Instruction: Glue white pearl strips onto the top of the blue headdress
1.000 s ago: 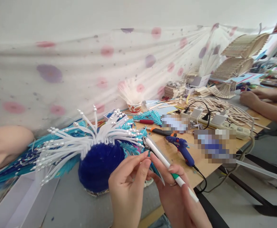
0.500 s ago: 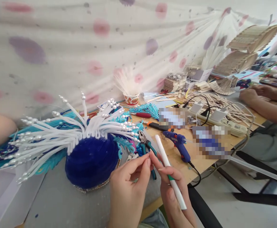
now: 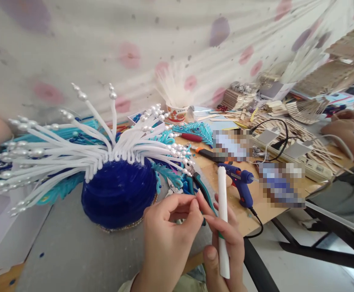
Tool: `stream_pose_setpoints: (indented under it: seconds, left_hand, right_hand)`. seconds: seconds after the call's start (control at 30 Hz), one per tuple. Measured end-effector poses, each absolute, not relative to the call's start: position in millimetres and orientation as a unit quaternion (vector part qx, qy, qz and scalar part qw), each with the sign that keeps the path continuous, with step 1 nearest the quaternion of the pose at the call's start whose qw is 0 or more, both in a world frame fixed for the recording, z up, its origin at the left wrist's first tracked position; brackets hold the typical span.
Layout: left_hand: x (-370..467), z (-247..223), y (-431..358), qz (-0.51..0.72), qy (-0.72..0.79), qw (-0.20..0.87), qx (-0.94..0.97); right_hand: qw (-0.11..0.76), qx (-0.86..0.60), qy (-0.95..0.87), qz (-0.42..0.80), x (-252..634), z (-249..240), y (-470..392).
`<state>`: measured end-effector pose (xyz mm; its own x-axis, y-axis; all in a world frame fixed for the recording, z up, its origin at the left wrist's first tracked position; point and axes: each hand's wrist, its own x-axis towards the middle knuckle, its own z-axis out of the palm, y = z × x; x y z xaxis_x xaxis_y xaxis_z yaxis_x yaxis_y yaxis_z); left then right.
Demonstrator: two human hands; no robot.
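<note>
My left hand [image 3: 172, 235] is closed in a pinch, thumb against forefinger; whatever sits between the tips is too small to make out. Close against those fingertips is the forefinger of my right hand [image 3: 234, 239]. That hand grips a slim white roll [image 3: 222, 190] with a green band, held nearly upright. To the left, a glossy dark-blue dome [image 3: 119, 194] rests on the grey mat, edged below with glittery trim. White fuzzy stems [image 3: 73, 152] tipped with pearl beads fan out from its top. Behind my fingers lie teal-handled pliers [image 3: 203, 188].
A blue glue gun [image 3: 242, 186] lies right of the roll, its cord trailing off the table edge. Farther back are an orange-black tool [image 3: 209, 154], a paper cup [image 3: 177, 113] of translucent sticks, a power strip [image 3: 301, 160] and wooden sticks. Another person's hands [image 3: 344, 123] are at right.
The view has shifted, so the dome and table sit differently in the picture. The white roll has turned from leaning to almost upright. My left hand keeps its pinch beside my right forefinger.
</note>
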<state>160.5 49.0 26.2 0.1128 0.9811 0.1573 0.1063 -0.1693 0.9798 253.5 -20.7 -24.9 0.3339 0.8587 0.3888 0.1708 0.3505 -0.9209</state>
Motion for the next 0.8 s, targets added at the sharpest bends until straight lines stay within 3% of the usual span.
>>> stream_pose_setpoints:
  seconds: [0.27,0.6,0.8]
  left_hand:
    - [155.8,25.4,46.1,0.500,0.467,0.427,0.590]
    - [141.1,22.9,45.7,0.529,0.473,0.451,0.541]
    - [130.5,25.0,40.7,0.500,0.449,0.516,0.531]
  right_hand:
    - [0.657,-0.497,-0.528,0.208,244.9,-37.4,-15.6]
    - [0.717,-0.414,-0.440,0.349,231.6,-16.1,-19.5]
    - [0.686,-0.429,-0.490,0.325,233.0,-22.5,-19.7]
